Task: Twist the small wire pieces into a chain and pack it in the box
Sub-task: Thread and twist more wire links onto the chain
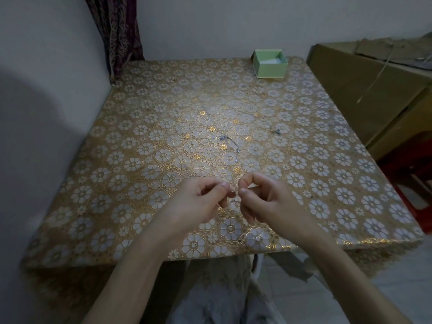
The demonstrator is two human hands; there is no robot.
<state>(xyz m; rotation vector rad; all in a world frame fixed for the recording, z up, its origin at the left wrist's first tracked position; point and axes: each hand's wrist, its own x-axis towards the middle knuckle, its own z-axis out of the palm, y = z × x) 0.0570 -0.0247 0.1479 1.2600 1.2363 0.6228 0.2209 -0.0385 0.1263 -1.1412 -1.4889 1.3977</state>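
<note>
Hands met near the front edge of the table (131, 141): our left hand (198, 202) and right hand (264, 202) each had thumb and forefinger pressed together on a thin wire piece (234, 200), very hard to see between them. We judged that the twisting step was in hand. Two more wire pieces lay on the cloth, one at the middle (230, 146) and one further right (268, 122). The green box (270, 64) stood open at the far right corner, well apart. Next we needed small opposite turns, and later a long reach.
</note>
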